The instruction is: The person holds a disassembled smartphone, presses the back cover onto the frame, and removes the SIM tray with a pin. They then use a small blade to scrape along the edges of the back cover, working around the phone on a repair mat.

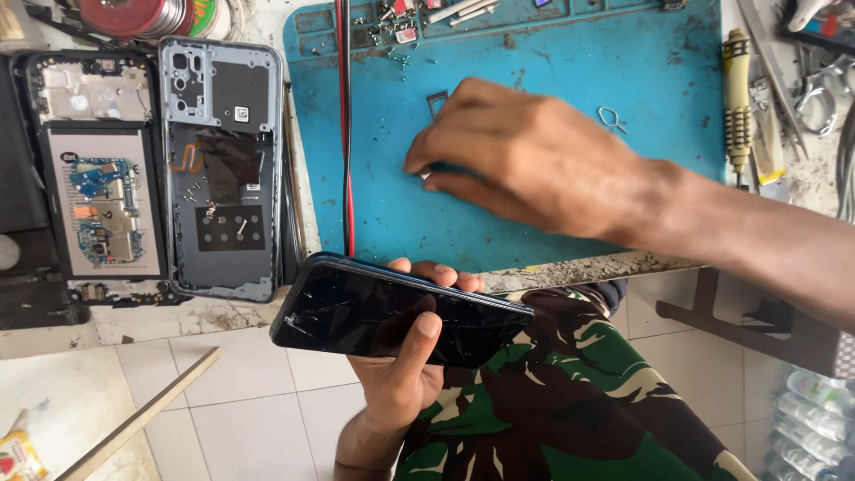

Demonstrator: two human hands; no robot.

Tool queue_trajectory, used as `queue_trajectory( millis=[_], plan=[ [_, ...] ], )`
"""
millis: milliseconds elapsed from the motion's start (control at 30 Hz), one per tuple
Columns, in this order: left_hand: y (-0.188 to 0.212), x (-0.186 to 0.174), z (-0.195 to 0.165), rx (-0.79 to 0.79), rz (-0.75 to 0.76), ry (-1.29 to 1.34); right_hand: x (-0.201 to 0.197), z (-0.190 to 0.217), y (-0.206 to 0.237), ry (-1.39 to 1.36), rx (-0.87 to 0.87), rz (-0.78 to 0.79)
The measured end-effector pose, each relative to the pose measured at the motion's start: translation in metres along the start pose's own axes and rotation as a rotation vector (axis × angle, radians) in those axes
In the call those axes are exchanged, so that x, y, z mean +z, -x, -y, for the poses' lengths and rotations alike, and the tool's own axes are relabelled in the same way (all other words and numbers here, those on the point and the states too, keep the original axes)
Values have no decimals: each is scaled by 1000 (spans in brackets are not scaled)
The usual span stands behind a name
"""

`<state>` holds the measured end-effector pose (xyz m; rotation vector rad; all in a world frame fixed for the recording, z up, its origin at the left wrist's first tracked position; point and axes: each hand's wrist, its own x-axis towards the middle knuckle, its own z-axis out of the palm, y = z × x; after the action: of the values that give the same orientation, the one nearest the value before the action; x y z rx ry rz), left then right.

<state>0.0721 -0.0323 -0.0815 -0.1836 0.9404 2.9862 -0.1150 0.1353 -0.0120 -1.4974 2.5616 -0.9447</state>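
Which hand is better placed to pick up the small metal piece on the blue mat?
The right hand. Its fingertips already pinch at the small metal piece on the blue rubber work mat, while the left hand is full, gripping the black smartphone with the cracked screen below the bench edge.

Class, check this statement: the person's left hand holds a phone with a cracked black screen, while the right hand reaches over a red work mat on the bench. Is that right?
Not quite. The work mat is blue, not red, as the head view shows. The rest stands: the left hand holds the phone with the cracked black screen, and the right hand reaches over the mat.
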Motion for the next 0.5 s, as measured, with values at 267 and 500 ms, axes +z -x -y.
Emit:
queue_trajectory(
  millis=[267,500],
  plan=[
    [-3,-2,1,1,10,-12,-5,2,-8,12,32,141],
    [-3,0,2,-18,-9,33,-39,-17,7,125,100,108]
  ],
)
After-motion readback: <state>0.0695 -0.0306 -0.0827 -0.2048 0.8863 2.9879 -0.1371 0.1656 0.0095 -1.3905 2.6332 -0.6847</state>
